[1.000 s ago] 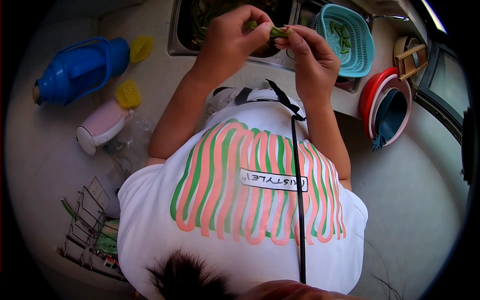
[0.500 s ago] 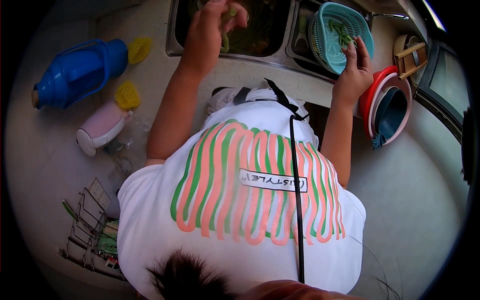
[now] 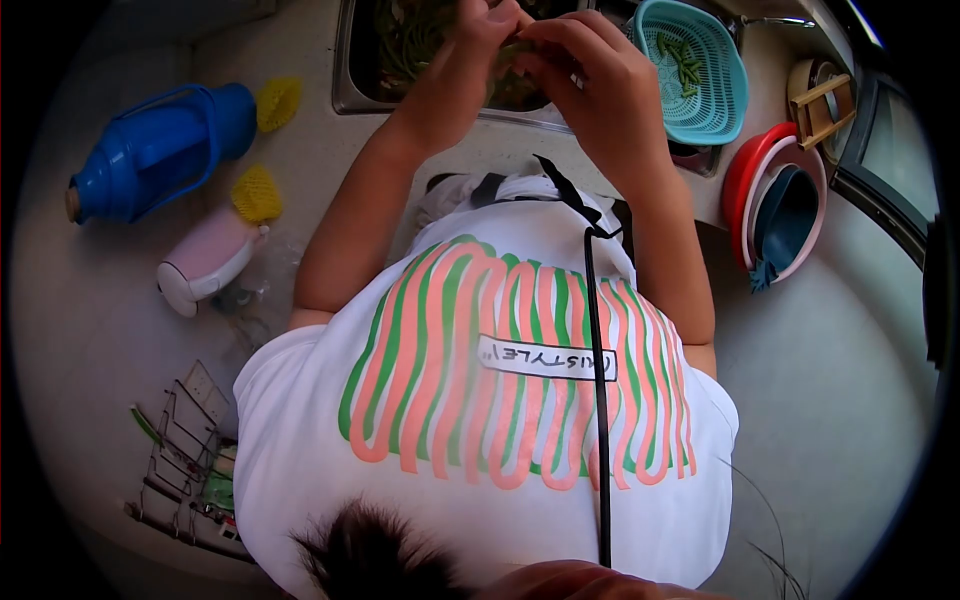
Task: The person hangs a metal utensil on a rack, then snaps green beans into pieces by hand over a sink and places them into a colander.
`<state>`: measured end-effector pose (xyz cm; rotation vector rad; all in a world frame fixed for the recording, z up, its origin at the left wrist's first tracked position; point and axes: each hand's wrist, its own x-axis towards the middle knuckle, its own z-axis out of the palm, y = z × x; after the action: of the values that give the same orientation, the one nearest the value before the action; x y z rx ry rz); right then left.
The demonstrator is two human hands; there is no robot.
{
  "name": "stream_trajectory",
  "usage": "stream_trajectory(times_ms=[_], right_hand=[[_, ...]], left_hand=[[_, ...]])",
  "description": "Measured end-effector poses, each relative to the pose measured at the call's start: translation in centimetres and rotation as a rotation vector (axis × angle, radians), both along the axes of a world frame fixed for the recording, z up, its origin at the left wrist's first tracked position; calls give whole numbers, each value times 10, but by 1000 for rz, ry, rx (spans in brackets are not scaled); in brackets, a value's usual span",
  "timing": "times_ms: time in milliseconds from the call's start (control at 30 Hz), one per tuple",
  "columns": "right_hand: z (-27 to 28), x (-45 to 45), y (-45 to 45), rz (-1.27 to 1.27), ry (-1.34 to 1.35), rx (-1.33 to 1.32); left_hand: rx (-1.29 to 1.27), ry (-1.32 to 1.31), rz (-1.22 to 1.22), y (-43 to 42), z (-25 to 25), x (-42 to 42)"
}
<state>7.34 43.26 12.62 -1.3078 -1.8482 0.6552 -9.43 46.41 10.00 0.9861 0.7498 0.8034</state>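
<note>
Up at twelve o'clock, the left hand [image 3: 466, 62] and right hand [image 3: 602, 75] meet, fingers curled, whether their grips hold anything I cannot tell, long green beans [image 3: 405, 42] lying in the steel sink [image 3: 346, 88], shorter bean pieces [image 3: 684, 68] in the teal basket [image 3: 712, 118] at one o'clock

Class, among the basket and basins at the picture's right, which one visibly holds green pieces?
The turquoise basket, with perforated sides: green pieces lie inside it, while the stacked basins beside it show none.
</note>
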Motion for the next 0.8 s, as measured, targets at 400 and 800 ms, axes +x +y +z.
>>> stream_trajectory(times_ms=[400,800], right_hand=[[-15,25,-8,39,438,-222],[-1,15,-5,-31,-130,119]], left_hand=[[349,260,-25,10,-22,-27],[1095,560,151,13,10,-16]])
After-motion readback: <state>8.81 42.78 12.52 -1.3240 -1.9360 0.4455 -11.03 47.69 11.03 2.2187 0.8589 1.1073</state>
